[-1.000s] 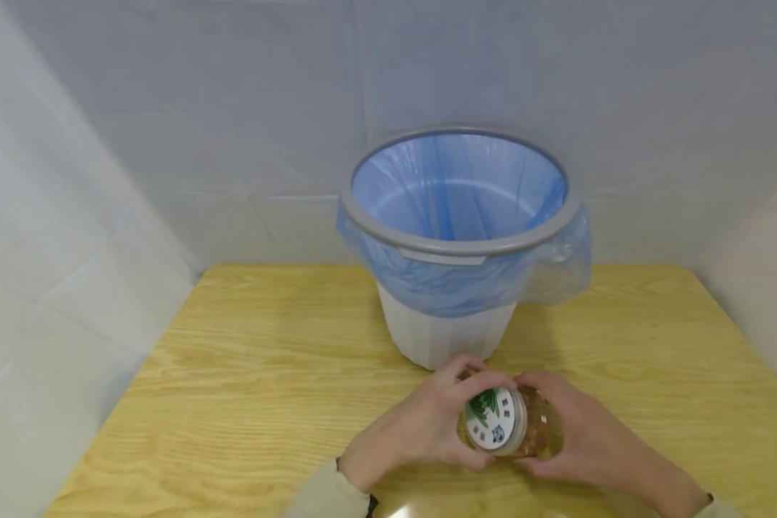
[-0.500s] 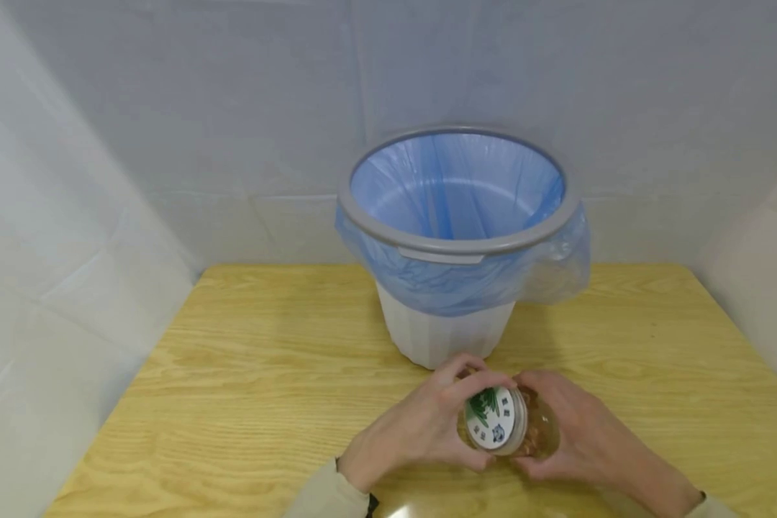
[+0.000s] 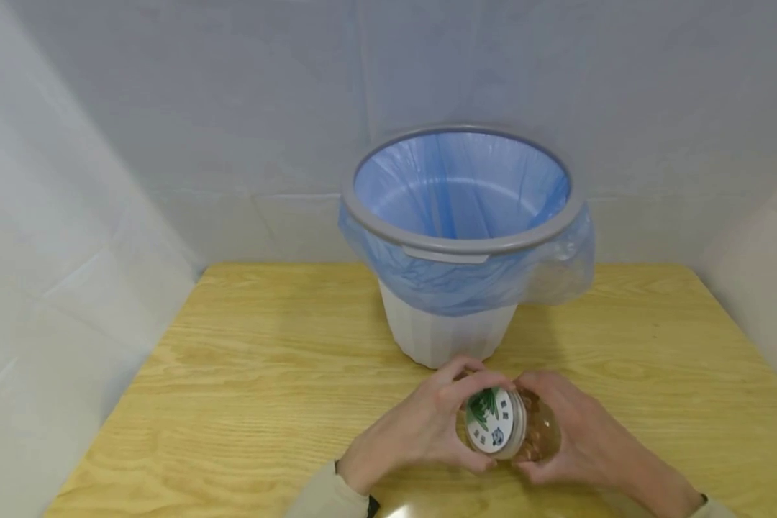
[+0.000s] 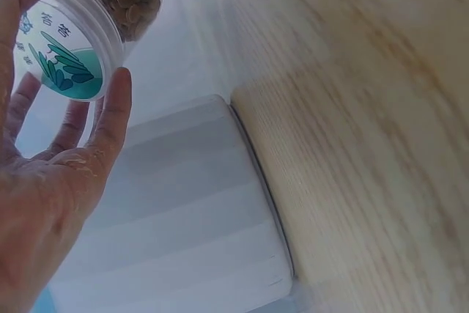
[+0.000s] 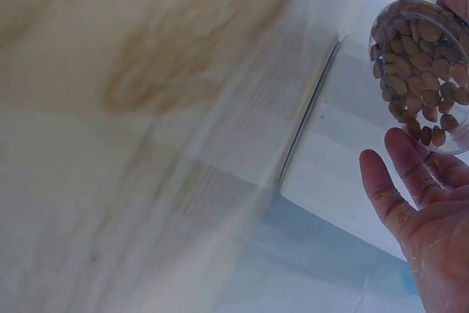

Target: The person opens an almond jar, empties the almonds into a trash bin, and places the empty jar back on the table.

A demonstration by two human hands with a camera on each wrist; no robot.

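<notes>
**Head view: two hands work the lid of a nut jar before a lined bin**

Head view shows a clear plastic jar [image 3: 521, 432] held on its side just above the near edge of the wooden table [image 3: 246, 374], its white lid [image 3: 491, 424] turned toward the camera. The left hand [image 3: 414, 432] curls its fingers and thumb around the lid's rim, while the right hand [image 3: 573, 439] wraps the jar's body from the right. The left wrist view shows the thumb [image 4: 110, 119] against the lid's edge; the right wrist view shows brown nuts [image 5: 418, 82] packed against the jar's far end.

The step in hand appears to be unscrewing the lid, which sits on the jar with no gap visible. The next move likely calls for a firm counter-twist, jar body held steady, so the nuts do not spill once the lid frees.

Just beyond the hands stands a white waste bin [image 3: 447, 334] with a grey rim [image 3: 460, 248] and a blue liner [image 3: 460, 187], close enough for knuckles to brush it. White sheeting [image 3: 168, 108] encloses the table on three sides.
</notes>
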